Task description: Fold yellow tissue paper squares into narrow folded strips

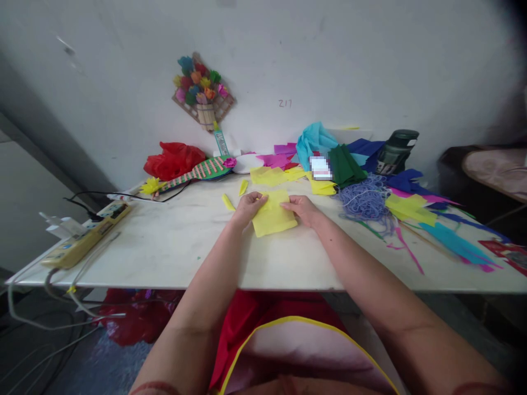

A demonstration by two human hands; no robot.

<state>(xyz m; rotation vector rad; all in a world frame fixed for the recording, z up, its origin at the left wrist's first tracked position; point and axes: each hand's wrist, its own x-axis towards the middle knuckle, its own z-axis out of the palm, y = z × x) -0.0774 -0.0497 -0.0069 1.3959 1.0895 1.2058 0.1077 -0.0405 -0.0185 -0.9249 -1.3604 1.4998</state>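
A square sheet of yellow crepe paper is held between my two hands, just over the white table. My left hand pinches its left edge, thumb on top. At the opposite edge my right hand grips the sheet between thumb and fingers. Close to my left hand lie two small folded yellow paper strips, one nearer and one farther back. More yellow paper lies flat just behind the held sheet.
Along the left edge sits a power strip with plugs and cables. A green, lute-shaped craft piece rests near red paper. To the right are tangled purple yarn, coloured paper scraps and a dark bottle. A flower decoration hangs on the wall.
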